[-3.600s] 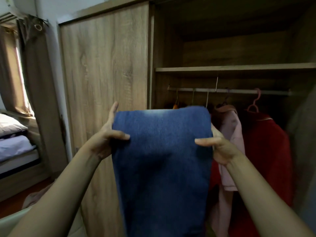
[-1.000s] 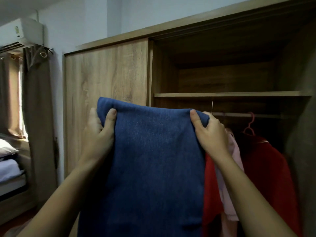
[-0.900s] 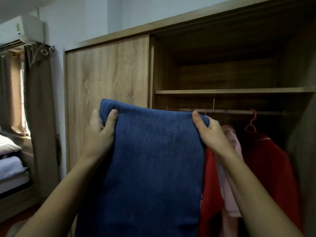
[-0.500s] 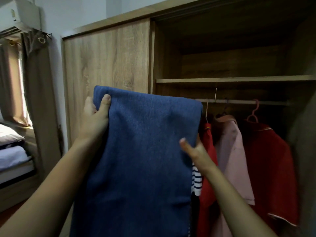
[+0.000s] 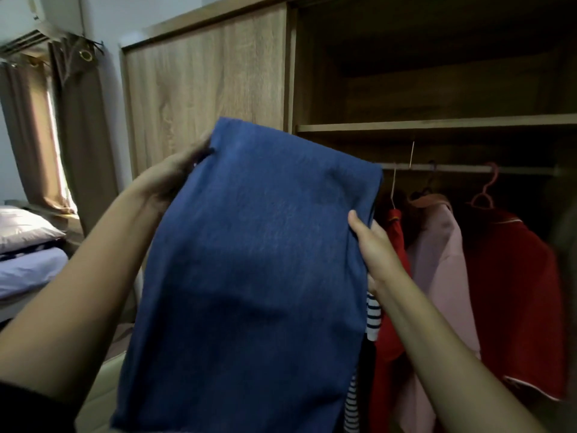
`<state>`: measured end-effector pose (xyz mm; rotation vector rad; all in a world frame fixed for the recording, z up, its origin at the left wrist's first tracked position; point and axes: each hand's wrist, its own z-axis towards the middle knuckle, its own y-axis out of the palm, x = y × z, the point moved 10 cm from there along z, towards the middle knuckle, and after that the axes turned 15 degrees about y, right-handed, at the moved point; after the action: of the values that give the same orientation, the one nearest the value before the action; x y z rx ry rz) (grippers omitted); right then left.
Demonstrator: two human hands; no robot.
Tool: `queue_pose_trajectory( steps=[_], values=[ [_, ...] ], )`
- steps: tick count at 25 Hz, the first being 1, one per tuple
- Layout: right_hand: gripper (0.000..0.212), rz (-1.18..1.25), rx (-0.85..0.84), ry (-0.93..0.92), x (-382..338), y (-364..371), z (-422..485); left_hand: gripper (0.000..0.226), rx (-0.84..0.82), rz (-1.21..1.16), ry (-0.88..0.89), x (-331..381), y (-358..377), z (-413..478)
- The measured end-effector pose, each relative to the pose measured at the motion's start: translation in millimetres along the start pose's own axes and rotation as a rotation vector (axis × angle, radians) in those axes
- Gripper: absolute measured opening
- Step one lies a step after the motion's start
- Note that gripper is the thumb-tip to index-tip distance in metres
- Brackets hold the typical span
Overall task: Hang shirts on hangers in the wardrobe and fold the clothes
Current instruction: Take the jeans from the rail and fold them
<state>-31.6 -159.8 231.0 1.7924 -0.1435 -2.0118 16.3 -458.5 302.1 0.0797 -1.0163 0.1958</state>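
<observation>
A folded blue denim garment (image 5: 256, 270) hangs in front of me, before the open wardrobe. My left hand (image 5: 168, 179) grips its upper left corner, fingers behind the cloth. My right hand (image 5: 371, 242) pinches its right edge lower down, thumb on the front. Behind it on the rail (image 5: 462, 168) hang a red shirt (image 5: 396, 276), a pink shirt (image 5: 443, 264), a dark red shirt (image 5: 515, 295) on a pink hanger (image 5: 485, 190), and a striped garment (image 5: 373, 317).
A wooden shelf (image 5: 437, 124) runs above the rail. The sliding wardrobe door (image 5: 206, 89) stands shut at left. Further left are brown curtains (image 5: 78, 126) and a bed with a pillow (image 5: 25, 229). An air conditioner (image 5: 28, 23) sits at the top left.
My right hand slid from the garment's top right corner down its right edge. My left hand's fingers went behind the cloth, and the garment's top now tilts down to the right.
</observation>
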Motion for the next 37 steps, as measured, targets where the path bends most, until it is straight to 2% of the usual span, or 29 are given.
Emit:
queue_pose_trajectory(
  steps=[2, 3, 4, 6, 8, 10, 12, 13, 15, 16, 18, 22, 24, 25, 28, 31, 33, 35, 37],
  values=[
    [0.033, 0.056, 0.04, 0.0, 2, -14, 8, 0.079, -0.074, -0.108, -0.157, -32, 5, -31],
    [0.035, 0.06, 0.061, 0.02, 4, -22, 11, 0.079, -0.137, -0.171, -0.224, -43, 16, -48],
    [0.035, 0.05, 0.083, 0.056, 6, -27, 12, 0.074, -0.209, -0.214, -0.243, -46, 32, -63],
    [0.034, -0.024, 0.088, 0.152, 6, -28, 15, 0.073, -0.263, -0.16, -0.153, -41, 53, -69],
    [0.028, -0.066, 0.064, 0.285, 6, -21, 12, 0.081, -0.142, -0.045, -0.061, -42, 48, -59],
    [0.026, -0.03, -0.038, 0.363, 8, -12, 6, 0.075, 0.042, -0.035, -0.049, -45, 34, -52],
    [0.019, 0.077, -0.16, 0.293, 3, -9, 0, 0.064, 0.129, -0.12, -0.029, -45, 25, -52],
    [0.034, 0.12, -0.209, 0.238, -3, -9, -4, 0.06, 0.135, -0.182, -0.016, -44, 23, -51],
    [0.092, 0.031, -0.257, 0.188, -9, -8, -12, 0.057, 0.075, -0.326, 0.002, -34, 23, -50],
    [0.105, -0.054, -0.268, 0.165, -11, -7, -15, 0.065, 0.011, -0.391, 0.005, -27, 26, -52],
    [0.098, -0.163, -0.276, 0.084, -20, -2, -23, 0.092, -0.097, -0.399, -0.003, -17, 26, -56],
    [0.088, -0.278, -0.28, -0.109, -41, 6, -46, 0.108, -0.188, -0.174, 0.0, -7, 21, -62],
    [0.09, -0.358, -0.285, -0.177, -49, 10, -54, 0.104, -0.187, -0.1, -0.079, -9, 20, -63],
    [0.09, -0.391, -0.283, -0.195, -51, 12, -56, 0.095, -0.174, -0.08, -0.11, -10, 19, -63],
    [0.083, -0.38, -0.299, -0.213, -52, 15, -60, 0.048, -0.011, -0.157, -0.137, -10, 15, -63],
    [0.079, -0.3, -0.304, -0.222, -50, 13, -60, 0.036, 0.15, -0.13, -0.047, -8, 5, -59],
    [0.079, -0.257, -0.293, -0.259, -53, 9, -65, 0.027, 0.103, -0.249, 0.058, 2, 10, -60],
    [0.092, -0.272, -0.301, -0.327, -63, 8, -76, 0.038, -0.034, -0.436, 0.165, 15, 14, -65],
    [0.103, -0.357, -0.308, -0.406, -75, 11, -88, 0.067, -0.198, -0.404, 0.263, 31, 18, -72]
  ],
)
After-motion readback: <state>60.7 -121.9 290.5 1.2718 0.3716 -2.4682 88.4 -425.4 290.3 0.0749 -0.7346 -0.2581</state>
